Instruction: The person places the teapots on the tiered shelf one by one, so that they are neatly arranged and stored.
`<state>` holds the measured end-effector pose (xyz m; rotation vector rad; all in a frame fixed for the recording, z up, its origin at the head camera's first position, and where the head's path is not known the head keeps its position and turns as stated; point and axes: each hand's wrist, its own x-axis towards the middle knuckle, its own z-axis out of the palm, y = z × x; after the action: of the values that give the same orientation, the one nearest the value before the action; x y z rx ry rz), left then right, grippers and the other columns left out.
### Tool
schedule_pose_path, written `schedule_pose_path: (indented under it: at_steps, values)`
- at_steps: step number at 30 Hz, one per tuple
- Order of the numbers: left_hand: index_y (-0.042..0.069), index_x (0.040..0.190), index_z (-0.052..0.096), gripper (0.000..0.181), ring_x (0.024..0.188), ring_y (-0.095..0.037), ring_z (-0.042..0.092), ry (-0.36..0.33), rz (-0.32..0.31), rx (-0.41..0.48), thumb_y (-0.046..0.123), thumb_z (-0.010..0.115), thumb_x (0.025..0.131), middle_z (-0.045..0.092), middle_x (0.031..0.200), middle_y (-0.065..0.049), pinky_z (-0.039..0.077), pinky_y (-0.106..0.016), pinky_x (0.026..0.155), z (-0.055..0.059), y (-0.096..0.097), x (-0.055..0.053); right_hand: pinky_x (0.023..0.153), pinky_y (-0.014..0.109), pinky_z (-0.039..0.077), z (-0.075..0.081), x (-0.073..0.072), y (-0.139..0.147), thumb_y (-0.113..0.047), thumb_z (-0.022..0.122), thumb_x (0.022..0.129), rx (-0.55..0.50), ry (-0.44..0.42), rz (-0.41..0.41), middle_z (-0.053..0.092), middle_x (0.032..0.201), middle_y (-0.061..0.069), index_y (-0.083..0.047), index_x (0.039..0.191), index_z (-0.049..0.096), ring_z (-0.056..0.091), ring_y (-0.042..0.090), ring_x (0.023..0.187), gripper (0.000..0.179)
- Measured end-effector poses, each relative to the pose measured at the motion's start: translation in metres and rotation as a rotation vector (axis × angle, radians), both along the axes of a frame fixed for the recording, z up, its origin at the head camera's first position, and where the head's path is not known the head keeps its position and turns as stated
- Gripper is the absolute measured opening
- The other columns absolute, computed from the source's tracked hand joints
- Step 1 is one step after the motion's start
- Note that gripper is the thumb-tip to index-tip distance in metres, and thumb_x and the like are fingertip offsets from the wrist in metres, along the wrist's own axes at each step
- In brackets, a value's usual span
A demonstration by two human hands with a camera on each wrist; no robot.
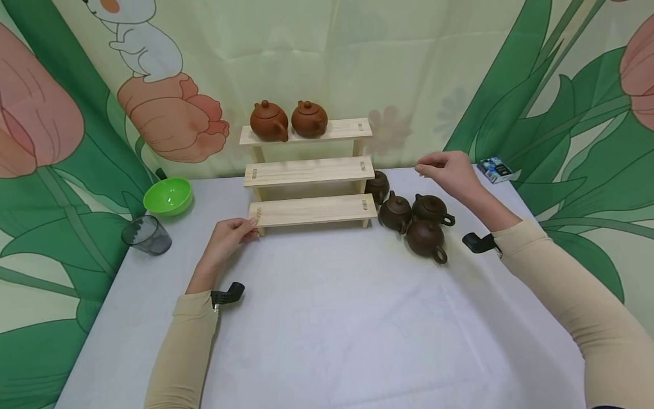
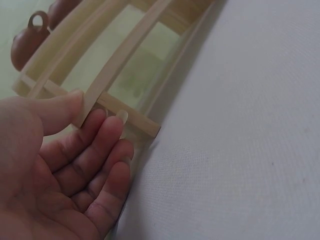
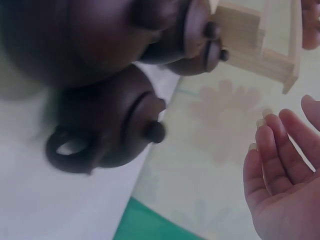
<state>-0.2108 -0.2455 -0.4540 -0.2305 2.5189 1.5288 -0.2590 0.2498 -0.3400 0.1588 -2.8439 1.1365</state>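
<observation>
A three-tier wooden shelf [image 1: 313, 209] stands on the table. My left hand [image 1: 230, 237] pinches the left end of its lowest board between thumb and fingers, as the left wrist view shows close up. Two reddish-brown teapots, one on the left [image 1: 267, 120] and one beside it [image 1: 309, 120], sit on the top board's left half. My right hand [image 1: 448, 173] hovers in the air behind and right of several dark brown teapots [image 1: 426, 237], holding nothing. In the right wrist view its fingers [image 3: 270, 155] are loosely extended, apart from the dark teapots [image 3: 120, 120].
Left of the shelf, a green bowl [image 1: 168, 196] and a tilted grey translucent cup [image 1: 147, 235] are near the table's left edge. A small blue box [image 1: 494, 170] lies at the back right. A printed curtain [image 1: 317, 57] hangs behind the white-covered table [image 1: 327, 318].
</observation>
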Motion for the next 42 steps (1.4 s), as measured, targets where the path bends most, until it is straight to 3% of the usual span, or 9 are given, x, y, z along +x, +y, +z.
schedule_pose_path:
  at_steps: [8, 18, 29, 42]
  values:
    - [0.001, 0.108, 0.070, 0.051, 0.092, -0.017, 0.062, 0.002, 0.004, -0.008, 0.050, 0.058, 0.098, 0.071, 0.095, -0.005, 0.049, -0.029, 0.086, 0.001, 0.001, 0.001, 0.074, 0.023, 0.049, -0.021, 0.012, 0.024, -0.042, 0.062, 0.097, 0.031, -0.075, -0.015, 0.071, 0.114, 0.018, -0.006, 0.120, 0.070, 0.064, 0.027, 0.102, 0.044]
    - [0.002, 0.110, 0.070, 0.053, 0.092, -0.017, 0.063, 0.002, 0.006, -0.015, 0.052, 0.057, 0.097, 0.071, 0.098, -0.007, 0.049, -0.028, 0.085, 0.002, 0.003, 0.001, 0.087, 0.043, 0.049, -0.045, 0.023, 0.050, -0.033, 0.061, 0.098, 0.092, -0.142, -0.034, 0.065, 0.124, 0.023, -0.002, 0.120, 0.068, 0.059, 0.035, 0.113, 0.039]
    - [0.001, 0.111, 0.070, 0.054, 0.094, -0.018, 0.063, 0.000, 0.000, -0.027, 0.052, 0.055, 0.098, 0.071, 0.102, -0.011, 0.050, -0.027, 0.085, 0.001, 0.002, 0.000, 0.073, 0.031, 0.046, -0.073, 0.034, 0.071, -0.032, 0.066, 0.095, 0.177, -0.178, -0.018, 0.067, 0.114, 0.023, -0.003, 0.124, 0.065, 0.061, 0.034, 0.105, 0.041]
    - [0.001, 0.109, 0.070, 0.052, 0.092, -0.017, 0.063, 0.021, -0.004, -0.028, 0.050, 0.055, 0.099, 0.071, 0.101, -0.010, 0.051, -0.026, 0.083, 0.001, 0.002, 0.001, 0.071, 0.030, 0.044, -0.078, 0.042, 0.073, -0.032, 0.066, 0.095, 0.191, -0.220, -0.020, 0.069, 0.105, 0.021, 0.000, 0.108, 0.070, 0.057, 0.030, 0.096, 0.035]
